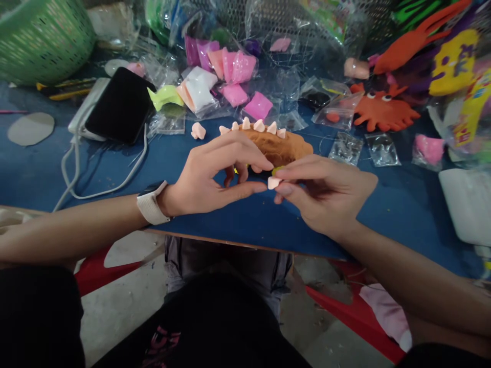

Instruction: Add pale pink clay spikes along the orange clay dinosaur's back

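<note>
Between the thumb and fingers of my right hand (326, 191) is a small pale pink piece of clay (273, 182). My left hand (218, 171) faces it from the left, thumb and index finger apart, with nothing seen between them. Just behind both hands lies a brown clay figure (280, 145) with a row of pale pink pointed pieces (259, 125) along its top. My hands hide part of its lower side, where bits of yellow show. A pale pink lump of clay (198, 131) rests on the blue table (245, 220) left of the figure.
Packets of pink and purple clay (240, 66) are heaped at the back. A black phone (120, 105), a white cable (111, 194) and a green basket (46, 41) are at left. An orange clay crab (385, 110) and a white bottle (466, 204) are at right.
</note>
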The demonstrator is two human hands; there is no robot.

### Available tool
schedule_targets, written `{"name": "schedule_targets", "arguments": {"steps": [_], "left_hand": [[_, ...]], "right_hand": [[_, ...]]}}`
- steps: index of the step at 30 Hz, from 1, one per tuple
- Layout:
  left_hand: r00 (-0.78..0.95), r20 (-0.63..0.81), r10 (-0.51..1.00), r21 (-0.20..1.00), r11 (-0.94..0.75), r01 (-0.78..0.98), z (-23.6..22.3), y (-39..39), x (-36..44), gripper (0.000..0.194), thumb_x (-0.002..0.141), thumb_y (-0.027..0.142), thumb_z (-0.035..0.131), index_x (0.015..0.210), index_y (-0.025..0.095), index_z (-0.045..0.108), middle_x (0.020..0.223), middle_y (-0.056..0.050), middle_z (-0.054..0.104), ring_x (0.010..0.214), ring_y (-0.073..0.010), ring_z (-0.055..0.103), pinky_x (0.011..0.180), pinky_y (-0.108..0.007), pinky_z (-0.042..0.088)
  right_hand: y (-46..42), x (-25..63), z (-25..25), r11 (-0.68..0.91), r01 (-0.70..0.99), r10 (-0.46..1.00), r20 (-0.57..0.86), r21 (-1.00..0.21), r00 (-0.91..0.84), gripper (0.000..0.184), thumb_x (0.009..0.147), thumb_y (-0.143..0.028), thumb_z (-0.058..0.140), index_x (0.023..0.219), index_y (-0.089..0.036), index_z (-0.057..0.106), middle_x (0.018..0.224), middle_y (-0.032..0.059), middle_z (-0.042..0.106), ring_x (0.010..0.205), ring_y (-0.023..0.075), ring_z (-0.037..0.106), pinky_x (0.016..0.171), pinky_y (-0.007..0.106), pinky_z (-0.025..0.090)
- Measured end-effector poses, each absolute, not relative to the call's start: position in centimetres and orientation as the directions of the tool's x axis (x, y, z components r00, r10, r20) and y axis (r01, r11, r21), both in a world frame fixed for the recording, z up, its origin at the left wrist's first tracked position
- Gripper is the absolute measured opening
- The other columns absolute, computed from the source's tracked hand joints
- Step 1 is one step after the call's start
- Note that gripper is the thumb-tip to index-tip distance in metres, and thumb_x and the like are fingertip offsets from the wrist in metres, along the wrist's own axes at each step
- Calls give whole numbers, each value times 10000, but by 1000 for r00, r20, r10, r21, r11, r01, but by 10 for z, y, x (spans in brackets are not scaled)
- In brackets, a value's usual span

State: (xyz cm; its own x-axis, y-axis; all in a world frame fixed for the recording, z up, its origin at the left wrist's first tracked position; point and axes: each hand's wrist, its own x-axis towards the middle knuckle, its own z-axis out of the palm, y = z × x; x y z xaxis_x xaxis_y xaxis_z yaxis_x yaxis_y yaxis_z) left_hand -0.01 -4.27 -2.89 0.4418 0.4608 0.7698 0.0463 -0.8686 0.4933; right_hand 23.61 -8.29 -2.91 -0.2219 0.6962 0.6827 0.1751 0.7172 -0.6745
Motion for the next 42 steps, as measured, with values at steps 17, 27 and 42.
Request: {"name": "schedule_targets", "arguments": {"steps": [17, 27, 42], "left_hand": [[504, 679, 533, 626, -779, -20, -26, -46, 4, 100, 1008, 325, 828, 1043, 232, 813, 1002, -51, 822, 827, -126, 734, 608, -226, 565], [530, 504, 682, 846, -512, -146, -26, -53, 3, 253, 981, 433, 852, 1050, 195, 801, 1044, -73, 812, 702, -96, 765, 575, -183, 606], [554, 470, 687, 870, -465, -162, -27, -51, 2, 283, 994, 474, 829, 1044, 196, 834, 1035, -70, 831, 626, -68, 729, 557, -174, 576]], "right_hand": [[-84, 233, -34, 755, 148, 655, 717, -639, -241, 323, 900, -148, 887, 1186, -282, 816, 993, -26, 879, 629, 101, 768, 548, 214, 621], [-77, 236, -31, 855, 253, 512, 817, -454, -266, 324, 895, -238, 938, 1186, -333, 831, 952, -26, 864, 716, 155, 781, 573, 276, 633], [-78, 236, -28, 843, 344, 509, 820, -414, -263, 101, 958, -350, 890, 1037, -337, 829, 895, -13, 845, 697, 169, 762, 542, 315, 613]]}}
